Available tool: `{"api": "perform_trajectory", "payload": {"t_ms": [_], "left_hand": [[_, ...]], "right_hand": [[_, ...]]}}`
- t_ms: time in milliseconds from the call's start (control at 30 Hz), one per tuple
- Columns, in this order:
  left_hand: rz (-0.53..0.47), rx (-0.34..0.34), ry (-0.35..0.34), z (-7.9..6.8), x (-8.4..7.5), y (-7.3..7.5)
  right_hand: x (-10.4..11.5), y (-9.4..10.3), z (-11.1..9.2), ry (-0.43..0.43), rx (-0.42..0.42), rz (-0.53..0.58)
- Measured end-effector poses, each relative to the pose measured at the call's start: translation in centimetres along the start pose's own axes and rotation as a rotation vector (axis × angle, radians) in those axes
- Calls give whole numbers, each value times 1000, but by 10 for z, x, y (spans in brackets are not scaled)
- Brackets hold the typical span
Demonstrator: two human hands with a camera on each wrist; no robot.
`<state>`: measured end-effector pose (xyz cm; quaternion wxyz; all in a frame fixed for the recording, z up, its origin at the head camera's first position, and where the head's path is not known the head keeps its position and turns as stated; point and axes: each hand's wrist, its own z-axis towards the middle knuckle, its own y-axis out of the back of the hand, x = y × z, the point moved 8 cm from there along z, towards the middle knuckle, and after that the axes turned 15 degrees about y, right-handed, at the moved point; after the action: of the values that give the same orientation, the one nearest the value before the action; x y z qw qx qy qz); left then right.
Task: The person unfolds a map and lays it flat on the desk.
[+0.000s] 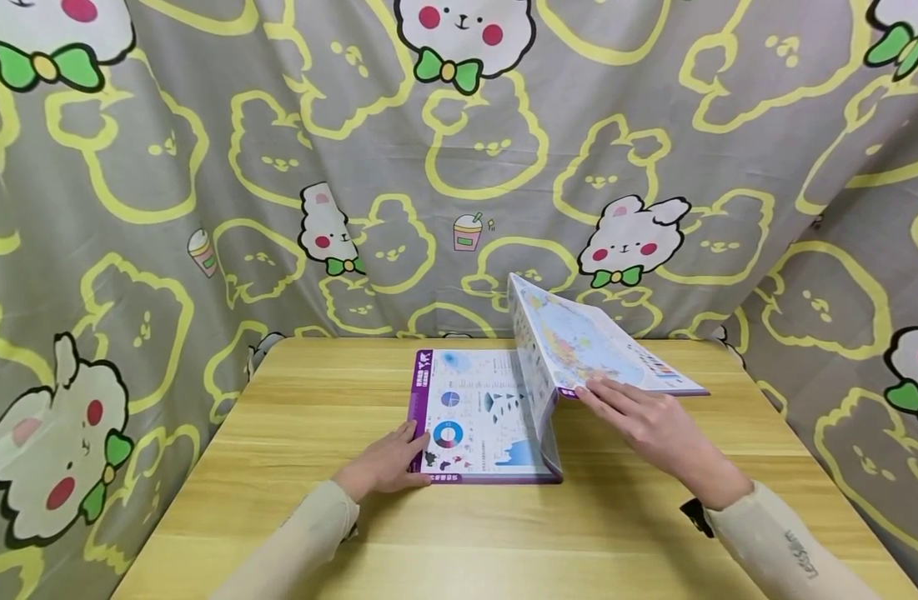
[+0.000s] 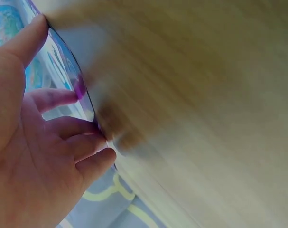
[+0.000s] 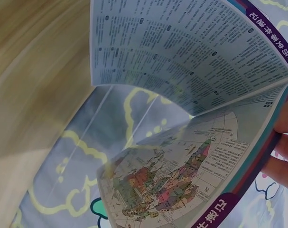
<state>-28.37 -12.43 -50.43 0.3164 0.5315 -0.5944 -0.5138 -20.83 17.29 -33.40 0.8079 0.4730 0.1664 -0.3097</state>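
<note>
A fold-out map sheet with purple borders lies partly on the table, its lower panel showing charts and small diagrams. Its upper panel, printed with a world map, is lifted and tilted to the right. At the lower left corner, my left hand rests on the purple border with fingers extended; the left wrist view shows the fingertips along the sheet's edge. My right hand grips the near edge of the raised panel. Seen from the right wrist, the underside carries a coloured map, and a text panel folds away from it.
The wooden table extends around the sheet on both sides and in front. Behind it and at the sides hangs a grey curtain with yellow outlines and white cartoon animals; the raised panel's top corner overlaps it in the head view.
</note>
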Motion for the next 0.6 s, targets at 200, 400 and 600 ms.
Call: {"api": "perform_trajectory", "payload": {"t_ms": [200,400,600], "left_hand": [[-19,-3,-3,-1,6,2],[-43,8,9,-3,10,2],[-55,13,20,-3,12,4]], "right_hand": [[-2,9,-3,-5,-82,4],[-4,13,-9,-12,-104,7],[-6,15,-13,-23,-105,4]]}}
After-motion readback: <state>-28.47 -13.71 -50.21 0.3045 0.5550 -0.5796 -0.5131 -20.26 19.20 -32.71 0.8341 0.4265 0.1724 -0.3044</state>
